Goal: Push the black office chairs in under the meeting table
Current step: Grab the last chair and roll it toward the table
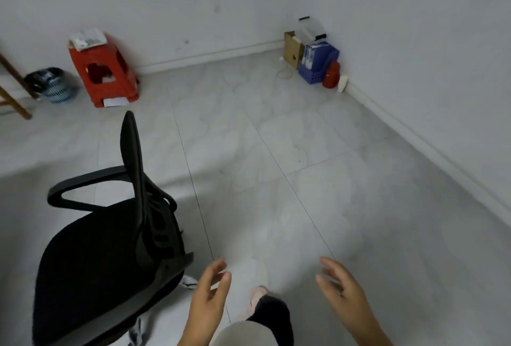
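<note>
One black office chair [110, 249] stands on the tiled floor at the lower left, its thin backrest edge-on toward me and its seat and one armrest facing left. My left hand [210, 296] hovers just right of the chair's rear edge, fingers relaxed, holding nothing and not touching the chair. Further right, my right hand [343, 293] is held out over bare floor, fingers spread loosely and empty. No meeting table shows in the view.
A red plastic stool [103, 69] with papers on top stands by the back wall, beside a lined waste basket [52, 85]. Wooden legs [13, 96] show at the far left. A blue file box [318, 62], cardboard box and red jar sit in the corner.
</note>
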### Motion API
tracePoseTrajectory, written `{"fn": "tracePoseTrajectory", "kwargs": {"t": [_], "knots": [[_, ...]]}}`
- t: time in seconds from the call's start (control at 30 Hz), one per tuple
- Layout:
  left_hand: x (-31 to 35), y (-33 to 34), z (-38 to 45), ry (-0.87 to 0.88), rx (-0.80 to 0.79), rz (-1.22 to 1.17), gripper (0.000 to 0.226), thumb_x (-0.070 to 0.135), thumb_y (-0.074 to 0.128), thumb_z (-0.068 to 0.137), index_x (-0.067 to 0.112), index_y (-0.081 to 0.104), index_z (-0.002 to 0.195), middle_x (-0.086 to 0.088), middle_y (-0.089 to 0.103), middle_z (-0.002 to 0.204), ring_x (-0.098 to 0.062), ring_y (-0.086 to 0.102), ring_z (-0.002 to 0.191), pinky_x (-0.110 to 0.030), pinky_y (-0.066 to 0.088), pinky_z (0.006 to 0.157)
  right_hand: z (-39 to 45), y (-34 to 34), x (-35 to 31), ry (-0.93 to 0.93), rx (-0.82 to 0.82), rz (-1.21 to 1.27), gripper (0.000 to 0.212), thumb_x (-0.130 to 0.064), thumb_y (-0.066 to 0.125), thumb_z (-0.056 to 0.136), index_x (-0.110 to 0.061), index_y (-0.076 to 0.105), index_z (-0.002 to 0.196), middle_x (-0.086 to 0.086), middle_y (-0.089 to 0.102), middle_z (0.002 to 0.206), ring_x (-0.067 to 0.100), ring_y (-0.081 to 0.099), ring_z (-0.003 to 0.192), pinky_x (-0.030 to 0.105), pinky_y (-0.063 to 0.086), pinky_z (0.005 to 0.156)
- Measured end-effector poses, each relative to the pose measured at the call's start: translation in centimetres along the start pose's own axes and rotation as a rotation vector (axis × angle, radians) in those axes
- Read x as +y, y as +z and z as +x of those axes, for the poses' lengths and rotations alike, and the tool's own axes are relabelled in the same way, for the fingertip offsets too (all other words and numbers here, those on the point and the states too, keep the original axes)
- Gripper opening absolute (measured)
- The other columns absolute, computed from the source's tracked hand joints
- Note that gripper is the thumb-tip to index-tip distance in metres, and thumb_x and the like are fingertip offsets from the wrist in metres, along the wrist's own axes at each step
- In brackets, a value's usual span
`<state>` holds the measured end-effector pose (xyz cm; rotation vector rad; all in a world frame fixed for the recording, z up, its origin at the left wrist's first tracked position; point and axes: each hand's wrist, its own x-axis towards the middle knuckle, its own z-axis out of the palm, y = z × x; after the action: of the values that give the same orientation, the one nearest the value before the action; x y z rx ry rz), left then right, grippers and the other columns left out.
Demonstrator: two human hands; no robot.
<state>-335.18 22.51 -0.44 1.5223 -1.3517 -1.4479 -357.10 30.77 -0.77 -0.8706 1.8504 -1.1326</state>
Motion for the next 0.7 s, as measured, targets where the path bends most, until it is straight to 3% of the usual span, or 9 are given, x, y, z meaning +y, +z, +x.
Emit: {"fn": "tracePoseTrajectory", "kwargs": {"t": [0.13, 0.2, 0.27, 0.37, 0.47, 0.53, 0.57, 0.63, 0.7], "knots": [[6.0, 1.8, 9.2, 0.096, -0.019, -0.031, 0.022, 0.015, 0.055, 0.089, 0.035, 0.05, 0.097, 0.019, 0.053, 0.104, 0.016, 0.054, 0.088, 0.003, 0.038, 0.068, 9.3, 0.3, -6.1, -0.089, -0.041, 0.005, 0.043, -0.01, 0.065, 0.077, -0.051, 0.063, 0.085, 0.001, 0.063, 0.099, -0.02, 0.054, 0.087, 0.0, 0.041, 0.074], [8.1, 2.6, 13.1, 0.115, -0.002, -0.046, 0.026, 0.012, 0.055, 0.088, 0.037, 0.049, 0.094, 0.012, 0.055, 0.104, 0.005, 0.056, 0.091, 0.004, 0.038, 0.068, 13.2, 0.2, -7.6, -0.092, -0.057, -0.016, 0.032, -0.03, 0.071, 0.066, -0.055, 0.063, 0.084, -0.014, 0.067, 0.097, -0.019, 0.055, 0.087, 0.001, 0.041, 0.074], [9.1, 3.4, 16.2, 0.093, 0.025, -0.049, 0.029, 0.005, 0.053, 0.088, 0.033, 0.05, 0.095, 0.007, 0.056, 0.103, -0.001, 0.053, 0.092, 0.004, 0.038, 0.066, 16.8, -0.2, -8.0, -0.082, -0.051, -0.039, 0.035, -0.056, 0.076, 0.052, -0.066, 0.057, 0.079, -0.03, 0.066, 0.089, -0.017, 0.056, 0.086, 0.001, 0.041, 0.073], [8.9, 4.2, 19.8, 0.034, 0.09, -0.047, 0.025, 0.003, 0.054, 0.087, 0.023, 0.051, 0.101, -0.002, 0.055, 0.108, 0.0, 0.051, 0.093, 0.004, 0.038, 0.064, 22.0, 0.2, -8.3, -0.06, -0.072, -0.046, 0.052, -0.017, 0.077, 0.068, -0.065, 0.059, 0.068, -0.03, 0.067, 0.076, 0.0, 0.062, 0.084, -0.002, 0.041, 0.067], [8.6, 4.5, 23.4, -0.052, 0.215, -0.081, 0.024, 0.001, 0.055, 0.085, 0.018, 0.052, 0.102, -0.008, 0.055, 0.11, -0.001, 0.051, 0.091, 0.003, 0.039, 0.062, 27.7, 1.6, -10.6, -0.045, -0.178, -0.108, 0.045, -0.033, 0.077, 0.067, -0.072, 0.053, 0.062, -0.043, 0.059, 0.071, -0.004, 0.062, 0.081, -0.004, 0.039, 0.066], [9.1, 4.3, 26.0, -0.075, 0.326, -0.107, 0.025, -0.001, 0.056, 0.085, 0.017, 0.051, 0.102, -0.01, 0.055, 0.109, -0.012, 0.054, 0.09, 0.001, 0.04, 0.062, 32.7, 2.8, -12.1, -0.074, -0.261, -0.15, 0.027, -0.053, 0.078, 0.055, -0.067, 0.058, 0.065, -0.027, 0.067, 0.077, -0.005, 0.061, 0.081, -0.004, 0.038, 0.065], [9.6, 4.2, 27.4, -0.074, 0.385, -0.122, 0.026, -0.001, 0.056, 0.085, 0.017, 0.051, 0.102, -0.01, 0.055, 0.108, -0.017, 0.054, 0.093, -0.002, 0.04, 0.063, 35.5, 3.7, -13.0, -0.097, -0.315, -0.152, 0.025, -0.049, 0.08, 0.055, -0.061, 0.061, 0.068, -0.015, 0.068, 0.087, -0.013, 0.059, 0.08, -0.004, 0.039, 0.064], [10.8, 3.7, 29.7, -0.076, 0.514, -0.164, 0.026, -0.002, 0.054, 0.085, 0.017, 0.05, 0.104, -0.008, 0.054, 0.107, -0.02, 0.052, 0.099, -0.005, 0.04, 0.065, 41.1, 6.0, -14.9, -0.166, -0.479, -0.183, 0.044, -0.012, 0.071, 0.075, -0.054, 0.059, 0.08, 0.005, 0.062, 0.098, -0.024, 0.052, 0.077, -0.003, 0.039, 0.065], [12.3, 3.1, 31.3, -0.047, 0.668, -0.226, 0.029, -0.004, 0.053, 0.085, 0.016, 0.05, 0.105, -0.007, 0.055, 0.105, -0.019, 0.052, 0.097, -0.002, 0.042, 0.066, 45.2, 9.0, -18.3, -0.257, -0.632, -0.251, 0.039, 0.0, 0.06, 0.081, -0.038, 0.056, 0.087, 0.006, 0.06, 0.097, -0.026, 0.05, 0.078, -0.003, 0.039, 0.067]]}}
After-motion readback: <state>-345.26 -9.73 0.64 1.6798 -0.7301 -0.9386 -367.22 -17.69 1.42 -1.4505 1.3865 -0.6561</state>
